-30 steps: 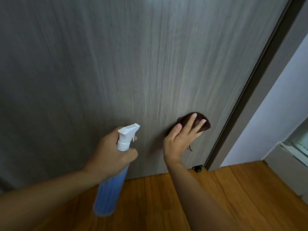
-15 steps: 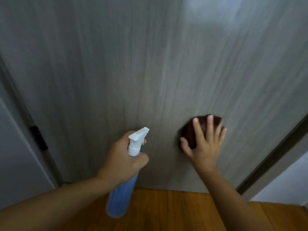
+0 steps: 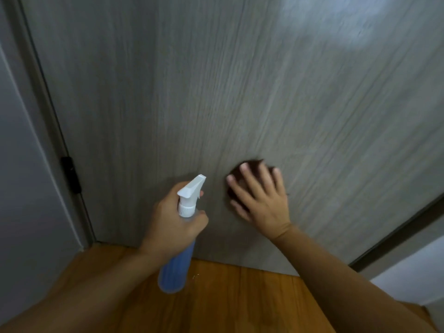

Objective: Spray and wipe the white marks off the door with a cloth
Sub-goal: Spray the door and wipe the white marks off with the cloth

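Observation:
A grey wood-grain door (image 3: 216, 92) fills most of the view. My right hand (image 3: 262, 200) presses a dark brown cloth (image 3: 249, 165) flat against the door's lower part, fingers spread and straight. My left hand (image 3: 173, 219) grips the neck of a spray bottle (image 3: 177, 267) with a white trigger head and pale blue liquid; its nozzle points at the door just left of the cloth. No white marks are plain to see near the cloth; the picture is blurred by motion.
The door frame (image 3: 48, 116) with a black hinge (image 3: 70, 175) runs down the left, beside a grey wall (image 3: 21, 188). A dark door edge (image 3: 396, 234) slants at the lower right. A wooden floor (image 3: 228, 296) lies below.
The view has swung left, bringing the left frame and hinge into sight. My right hand has slid the cloth leftward along the door's lower part. The bottle stays gripped in my left hand.

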`<state>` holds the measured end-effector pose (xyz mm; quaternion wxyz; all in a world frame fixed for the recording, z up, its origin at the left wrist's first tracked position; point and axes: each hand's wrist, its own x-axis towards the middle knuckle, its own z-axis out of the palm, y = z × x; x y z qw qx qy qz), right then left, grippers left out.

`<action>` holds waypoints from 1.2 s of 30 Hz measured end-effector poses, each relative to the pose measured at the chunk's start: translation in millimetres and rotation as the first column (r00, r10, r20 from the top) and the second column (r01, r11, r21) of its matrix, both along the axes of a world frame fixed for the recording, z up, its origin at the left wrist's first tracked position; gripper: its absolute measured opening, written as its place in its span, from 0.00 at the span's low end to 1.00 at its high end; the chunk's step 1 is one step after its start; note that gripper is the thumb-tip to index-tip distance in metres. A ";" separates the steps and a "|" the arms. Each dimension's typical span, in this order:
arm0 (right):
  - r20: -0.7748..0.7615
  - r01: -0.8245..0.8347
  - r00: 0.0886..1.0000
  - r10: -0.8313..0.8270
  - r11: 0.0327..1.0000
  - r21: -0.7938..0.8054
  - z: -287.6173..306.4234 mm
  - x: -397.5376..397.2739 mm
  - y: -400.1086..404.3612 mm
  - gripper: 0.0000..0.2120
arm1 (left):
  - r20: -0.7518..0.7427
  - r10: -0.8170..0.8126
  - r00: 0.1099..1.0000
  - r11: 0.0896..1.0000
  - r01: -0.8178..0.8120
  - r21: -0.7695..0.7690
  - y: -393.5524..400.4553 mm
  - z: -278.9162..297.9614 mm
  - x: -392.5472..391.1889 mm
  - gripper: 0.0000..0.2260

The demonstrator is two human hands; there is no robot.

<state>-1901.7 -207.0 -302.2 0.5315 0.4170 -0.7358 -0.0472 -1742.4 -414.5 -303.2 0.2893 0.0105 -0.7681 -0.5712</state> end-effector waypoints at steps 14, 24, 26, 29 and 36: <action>-0.018 -0.040 0.999 0.037 0.986 -0.165 169.3 3.9 -37.0 0.28 | -0.100 0.046 0.994 0.996 -0.038 0.075 -16.9 7.9 -13.2 0.22; -0.083 -0.080 0.985 0.153 0.821 0.566 71.4 -2.1 -36.6 0.30 | -0.083 0.118 0.990 0.982 -0.104 0.157 -45.8 -19.2 -10.7 0.20; -0.087 -0.094 0.975 0.204 0.737 0.669 81.9 -7.8 -39.7 0.30 | -0.066 0.143 0.987 0.978 -0.131 0.162 -50.9 -26.4 -11.4 0.20; -0.080 -0.147 0.967 0.243 0.783 0.604 126.1 -7.1 -61.8 0.29 | -0.109 0.161 0.981 0.981 -0.147 0.125 -56.3 -27.5 -10.9 0.21; -0.132 -0.109 0.980 0.147 0.960 0.257 186.1 17.6 -141.8 0.28 | -0.210 0.256 0.944 0.955 -0.212 0.209 -80.8 -19.6 -14.9 0.19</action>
